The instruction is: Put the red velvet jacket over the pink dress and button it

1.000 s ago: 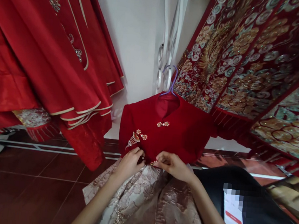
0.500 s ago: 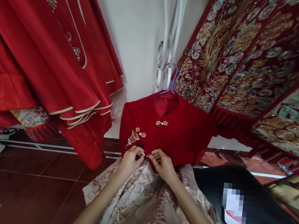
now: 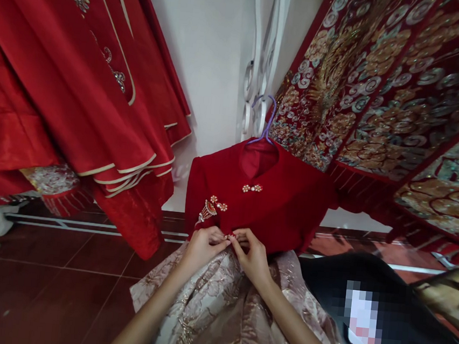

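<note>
Left hand and right hand have drawn closer; both grips pinch a beaded clasp at seven o'clock on the soft-looking red jacket; likely light, fragile; best held by its edges.

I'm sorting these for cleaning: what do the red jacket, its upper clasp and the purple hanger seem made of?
Red jacket: probably velvet; deep, matte surface.
Upper clasp: perhaps gilt metal with beads; shiny dots form flowers.
Purple hanger: plastic or coated wire, perhaps; thin, smooth, evenly coloured.

Head camera | sole view | faces forward, down | red top near, centred
</note>
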Action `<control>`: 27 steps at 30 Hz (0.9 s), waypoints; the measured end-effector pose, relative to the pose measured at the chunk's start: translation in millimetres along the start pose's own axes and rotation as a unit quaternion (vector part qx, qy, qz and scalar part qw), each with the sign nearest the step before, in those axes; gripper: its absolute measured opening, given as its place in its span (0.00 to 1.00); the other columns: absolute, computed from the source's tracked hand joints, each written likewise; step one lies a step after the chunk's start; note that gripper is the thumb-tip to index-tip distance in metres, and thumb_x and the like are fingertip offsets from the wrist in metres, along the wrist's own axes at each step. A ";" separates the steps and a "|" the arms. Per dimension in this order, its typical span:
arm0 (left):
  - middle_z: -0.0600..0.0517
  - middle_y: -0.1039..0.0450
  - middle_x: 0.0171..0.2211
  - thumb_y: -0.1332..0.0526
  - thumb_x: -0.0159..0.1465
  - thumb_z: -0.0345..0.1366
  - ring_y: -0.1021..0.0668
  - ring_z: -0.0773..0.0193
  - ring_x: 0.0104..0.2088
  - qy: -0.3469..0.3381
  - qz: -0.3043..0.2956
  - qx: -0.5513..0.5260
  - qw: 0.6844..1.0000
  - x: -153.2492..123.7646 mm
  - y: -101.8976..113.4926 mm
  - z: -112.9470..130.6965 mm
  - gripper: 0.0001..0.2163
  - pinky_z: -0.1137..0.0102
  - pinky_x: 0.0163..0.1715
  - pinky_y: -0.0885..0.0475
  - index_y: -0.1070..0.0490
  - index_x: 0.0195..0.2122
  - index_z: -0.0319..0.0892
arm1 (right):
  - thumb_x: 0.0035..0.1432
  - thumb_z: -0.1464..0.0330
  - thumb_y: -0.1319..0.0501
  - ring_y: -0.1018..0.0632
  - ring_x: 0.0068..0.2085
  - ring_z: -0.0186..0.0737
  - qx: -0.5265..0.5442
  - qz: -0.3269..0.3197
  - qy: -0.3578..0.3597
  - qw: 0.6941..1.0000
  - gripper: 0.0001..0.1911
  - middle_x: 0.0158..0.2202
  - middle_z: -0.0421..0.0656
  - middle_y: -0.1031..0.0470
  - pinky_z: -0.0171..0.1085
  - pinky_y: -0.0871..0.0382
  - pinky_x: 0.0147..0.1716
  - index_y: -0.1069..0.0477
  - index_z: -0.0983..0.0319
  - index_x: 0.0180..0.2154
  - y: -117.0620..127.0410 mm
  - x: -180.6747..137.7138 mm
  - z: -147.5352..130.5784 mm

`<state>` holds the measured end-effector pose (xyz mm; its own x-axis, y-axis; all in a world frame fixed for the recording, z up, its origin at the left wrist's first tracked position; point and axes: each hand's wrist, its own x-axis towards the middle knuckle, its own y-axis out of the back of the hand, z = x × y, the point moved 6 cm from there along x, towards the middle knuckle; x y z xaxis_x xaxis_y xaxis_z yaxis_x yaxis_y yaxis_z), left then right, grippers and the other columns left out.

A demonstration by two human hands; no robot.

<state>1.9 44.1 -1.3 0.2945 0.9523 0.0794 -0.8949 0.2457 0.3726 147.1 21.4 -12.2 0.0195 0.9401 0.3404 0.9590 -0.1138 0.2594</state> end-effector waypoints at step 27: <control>0.48 0.20 0.30 0.36 0.52 0.32 0.19 0.61 0.32 0.010 0.059 -0.038 0.997 0.8 -1.4 -10.8 0.05 0.69 0.36 0.24 0.26 0.29 0.38 | 0.60 0.60 0.42 0.21 0.36 0.38 -0.012 -0.016 -0.010 1.000 0.11 0.35 0.44 0.23 0.35 0.24 0.35 0.29 0.60 0.39 1.0 0.5 6.0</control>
<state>-0.2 46.5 -11.7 0.1797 0.9786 0.1005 -0.9458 0.1438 0.2910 149.8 23.6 -17.2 -0.0053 0.9499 0.3125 0.9524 -0.0904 0.2910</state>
